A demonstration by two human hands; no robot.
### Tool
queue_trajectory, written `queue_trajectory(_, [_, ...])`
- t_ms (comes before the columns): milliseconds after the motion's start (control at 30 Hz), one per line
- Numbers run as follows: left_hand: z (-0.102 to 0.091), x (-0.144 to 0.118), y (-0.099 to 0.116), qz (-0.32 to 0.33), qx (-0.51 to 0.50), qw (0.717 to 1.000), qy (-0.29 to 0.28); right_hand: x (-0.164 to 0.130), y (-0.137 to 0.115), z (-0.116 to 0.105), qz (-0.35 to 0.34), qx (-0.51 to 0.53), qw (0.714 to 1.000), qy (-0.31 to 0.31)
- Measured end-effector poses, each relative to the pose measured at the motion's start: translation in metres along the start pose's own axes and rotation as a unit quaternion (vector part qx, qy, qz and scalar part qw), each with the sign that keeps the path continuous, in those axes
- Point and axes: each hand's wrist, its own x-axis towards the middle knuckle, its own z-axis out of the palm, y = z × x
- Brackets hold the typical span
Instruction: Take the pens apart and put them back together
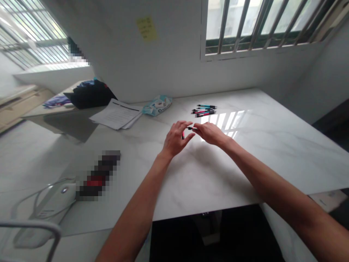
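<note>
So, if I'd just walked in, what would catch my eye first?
Probably the left hand and right hand, close together over the white table: the right pinches a slim dark piece, and a red and black piece shows at the left. Just beyond lies a bunch of blue and red pens. A yellow note stands out on the wall.

Steep red pen part [183, 135] near flatter dark pen part [192, 128]

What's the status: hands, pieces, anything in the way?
Right hand pinching slim black-and-white piece. Left hand curled at red-and-black piece, grip partly hidden. Pen pile just beyond, apart from both hands, not between them.
</note>
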Motion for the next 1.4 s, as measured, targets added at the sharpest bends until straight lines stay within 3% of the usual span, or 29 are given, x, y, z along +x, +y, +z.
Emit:
queue_trajectory(100, [0.002, 0.0, 0.003, -0.017, -0.008, 0.999, -0.043, -0.008, -0.011, 0.003, -0.038, 0.066, 0.997, 0.011])
queue_trajectory(200, [0.002, 0.001, -0.003, -0.025, 0.001, 0.999, -0.036, -0.013, 0.0, 0.004, -0.043, 0.145, 0.988, 0.03])
queue_trajectory(367, [-0.002, 0.003, -0.011, -0.04, 0.011, 0.999, 0.019, -0.016, 0.032, 0.006, 0.035, 0.297, 0.947, 0.113])
queue_trajectory(500, [-0.001, 0.004, -0.01, -0.053, 0.016, 0.998, 0.01, -0.013, 0.042, 0.012, 0.086, 0.372, 0.913, 0.142])
queue_trajectory(700, [0.004, 0.002, 0.007, -0.048, -0.071, 0.996, -0.031, -0.011, 0.026, 0.021, 0.125, 0.403, 0.89, 0.173])
queue_trajectory(867, [0.013, 0.0, 0.02, -0.04, -0.081, 0.993, -0.07, -0.013, 0.001, 0.016, 0.102, 0.467, 0.865, 0.151])
queue_trajectory(1067, [0.013, 0.002, 0.023, -0.082, -0.085, 0.988, -0.102, -0.017, -0.008, 0.012, 0.07, 0.459, 0.871, 0.16])
queue_trajectory(1167, [0.013, 0.002, 0.024, -0.096, -0.143, 0.978, -0.12, -0.018, -0.006, 0.012, 0.044, 0.438, 0.881, 0.175])
queue_trajectory(1267, [0.016, 0.001, 0.023, -0.133, -0.261, 0.943, -0.156, -0.019, -0.003, 0.009, 0.014, 0.382, 0.903, 0.197])
queue_trajectory(1400, [0.022, 0.0, 0.019, -0.195, -0.41, 0.871, -0.19, -0.019, 0.0, 0.004, -0.031, 0.326, 0.926, 0.188])
